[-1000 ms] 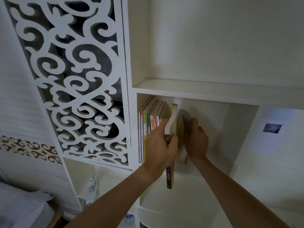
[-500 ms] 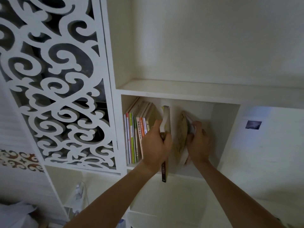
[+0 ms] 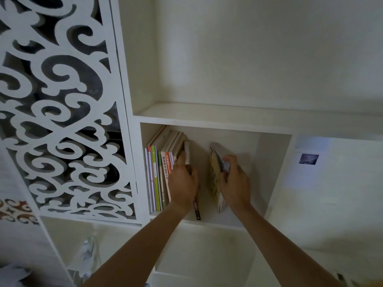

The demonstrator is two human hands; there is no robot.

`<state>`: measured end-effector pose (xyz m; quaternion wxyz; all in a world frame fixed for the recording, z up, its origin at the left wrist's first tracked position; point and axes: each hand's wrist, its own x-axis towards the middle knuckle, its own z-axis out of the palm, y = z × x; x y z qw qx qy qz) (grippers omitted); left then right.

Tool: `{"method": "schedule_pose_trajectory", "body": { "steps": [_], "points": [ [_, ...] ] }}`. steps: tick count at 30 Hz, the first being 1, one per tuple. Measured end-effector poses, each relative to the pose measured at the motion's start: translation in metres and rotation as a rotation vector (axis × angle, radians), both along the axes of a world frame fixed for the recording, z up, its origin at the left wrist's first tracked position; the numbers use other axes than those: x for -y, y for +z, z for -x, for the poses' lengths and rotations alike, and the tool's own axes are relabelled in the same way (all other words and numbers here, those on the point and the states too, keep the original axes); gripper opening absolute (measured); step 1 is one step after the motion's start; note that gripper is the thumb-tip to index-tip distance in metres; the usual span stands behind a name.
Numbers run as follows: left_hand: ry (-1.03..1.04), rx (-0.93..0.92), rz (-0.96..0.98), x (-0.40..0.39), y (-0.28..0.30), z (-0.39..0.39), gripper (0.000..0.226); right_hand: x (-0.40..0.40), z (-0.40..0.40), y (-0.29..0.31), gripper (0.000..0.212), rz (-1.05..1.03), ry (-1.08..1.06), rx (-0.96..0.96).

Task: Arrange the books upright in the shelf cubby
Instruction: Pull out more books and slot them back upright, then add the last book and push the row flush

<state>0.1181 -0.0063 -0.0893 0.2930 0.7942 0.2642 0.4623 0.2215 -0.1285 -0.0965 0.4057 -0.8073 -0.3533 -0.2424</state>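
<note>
Books [image 3: 159, 172] upright in cubby [image 3: 273, 162]; left hand [image 3: 182, 183] grips one, right hand [image 3: 234, 183] another

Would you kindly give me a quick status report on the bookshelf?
Left hand gripping dark-spined book, pressed against row of books. Right hand steadying yellow books, tilted. Open gap between; nothing blocking.

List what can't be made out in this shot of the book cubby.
- Dark-spined book, head view: left hand covers its middle.
- Yellowish book: cover blurred; right hand hides its far side.
- Row of upright books: most spine text too small.
</note>
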Motion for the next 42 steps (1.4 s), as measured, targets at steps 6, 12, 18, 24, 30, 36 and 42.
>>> {"method": "schedule_pose_trajectory", "body": {
  "steps": [6,12,18,24,30,36,42],
  "points": [
    [-0.014,-0.158,-0.286,-0.009,-0.004,-0.006,0.054,-0.011,0.008,0.004,0.031,-0.025,0.070,-0.016],
    [0.168,-0.394,-0.830,-0.013,-0.024,-0.010,0.065,-0.023,0.009,0.001,0.034,-0.047,0.087,-0.026],
    [0.117,-0.654,-1.077,-0.029,-0.056,0.008,0.056,-0.037,0.012,0.001,0.030,-0.054,0.059,-0.008],
    [0.239,-0.818,-1.099,-0.017,-0.041,0.000,0.062,-0.048,0.017,0.002,0.029,-0.029,0.128,-0.007],
    [0.188,-0.753,-1.077,-0.022,-0.044,0.000,0.066,-0.044,0.006,-0.015,0.050,0.024,0.260,-0.002],
    [0.124,-0.743,-1.048,-0.028,-0.049,0.002,0.065,-0.030,-0.009,-0.049,0.073,0.225,0.352,-0.211],
    [0.097,-0.692,-1.035,-0.026,-0.041,0.004,0.055,-0.038,-0.005,-0.041,0.080,0.334,0.292,-0.303]
  ]
}}
